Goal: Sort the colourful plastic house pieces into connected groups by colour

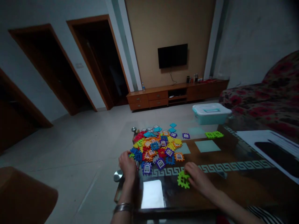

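My right hand point(193, 175), fingers closed, pinches a lime-green interlocking plastic block point(183, 179) with toothed edges, just above the glass table's near part. At the left edge of a colourful pile of similar blocks point(154, 145), my left hand point(127, 164) has its fingers curled around a small lime-green block point(131, 155), only part of which shows. Blue blocks point(138, 155) lie right beside those fingers. Several pieces carry printed white window pictures, such as a purple window block point(147, 168) at the pile's near side.
Joined lime-green blocks point(214, 134) lie farther right on the glass table point(233, 183). Behind them stands a lidded teal box point(211, 114). Papers point(254, 137) and a dark flat object point(275, 154) are at the right. A floral sofa point(261, 93) borders the table's far right.
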`<state>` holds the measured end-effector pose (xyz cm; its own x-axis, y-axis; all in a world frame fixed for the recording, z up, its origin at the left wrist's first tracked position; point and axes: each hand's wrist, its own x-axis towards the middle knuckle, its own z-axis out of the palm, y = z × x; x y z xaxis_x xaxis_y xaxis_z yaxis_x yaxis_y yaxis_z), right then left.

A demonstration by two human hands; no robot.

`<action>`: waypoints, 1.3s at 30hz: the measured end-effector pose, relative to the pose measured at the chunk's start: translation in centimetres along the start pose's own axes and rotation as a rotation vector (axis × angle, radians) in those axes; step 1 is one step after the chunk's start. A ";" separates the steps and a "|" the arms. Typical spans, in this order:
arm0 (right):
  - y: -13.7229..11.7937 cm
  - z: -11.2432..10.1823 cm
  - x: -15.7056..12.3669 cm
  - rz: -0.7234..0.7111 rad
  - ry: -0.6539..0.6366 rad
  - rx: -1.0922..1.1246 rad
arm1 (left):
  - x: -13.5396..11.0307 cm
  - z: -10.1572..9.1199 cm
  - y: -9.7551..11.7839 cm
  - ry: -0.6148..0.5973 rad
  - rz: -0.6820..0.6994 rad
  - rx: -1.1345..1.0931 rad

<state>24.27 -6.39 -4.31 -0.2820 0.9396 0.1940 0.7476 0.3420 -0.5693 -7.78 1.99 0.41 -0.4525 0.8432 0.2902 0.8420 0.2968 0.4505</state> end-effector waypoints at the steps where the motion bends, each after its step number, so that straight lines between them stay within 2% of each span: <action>1: 0.0 0.0 -0.2 -0.013 -0.035 0.029 | 0.6 0.1 -0.7 -0.062 -0.045 0.061; 4: 0.6 -0.2 -0.6 -0.053 -0.131 0.147 | 1.2 0.8 -2.0 -0.165 -0.094 0.111; 7: 1.3 -0.7 -0.4 -0.039 -0.173 0.208 | 1.3 1.7 -2.4 -0.205 -0.093 0.140; 16: 1.1 -0.1 1.1 0.023 -0.175 0.094 | 1.4 2.8 -2.3 -0.198 -0.074 0.169; 20: 1.2 0.0 1.1 0.008 -0.169 0.063 | 1.4 2.9 -2.5 -0.137 -0.048 0.113; 26: 2.2 -0.1 1.2 0.013 -0.099 0.019 | 1.8 1.9 -3.6 0.145 -0.013 -0.143; 29: 3.3 -0.7 1.3 0.048 -0.057 -0.045 | 0.8 1.1 -2.8 0.194 0.084 -0.320; 31: 4.0 -1.2 1.4 0.082 -0.032 -0.081 | -0.7 0.7 -1.4 0.145 0.171 -0.408; 34: 4.7 -2.2 1.5 0.109 -0.020 -0.091 | -3.9 0.6 1.4 -0.005 0.274 -0.498; 36: 4.4 -2.7 1.4 0.046 -0.039 -0.043 | -6.2 0.8 3.2 -0.185 0.273 -0.568; 39: 3.3 -2.7 0.9 -0.164 -0.149 0.089 | -9.0 1.8 5.0 -0.574 0.165 -0.648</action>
<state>28.14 -4.34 -3.82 -0.4862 0.8565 0.1731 0.6303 0.4809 -0.6094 1.06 -3.28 -1.45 0.0240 0.9997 0.0030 0.4727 -0.0140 0.8811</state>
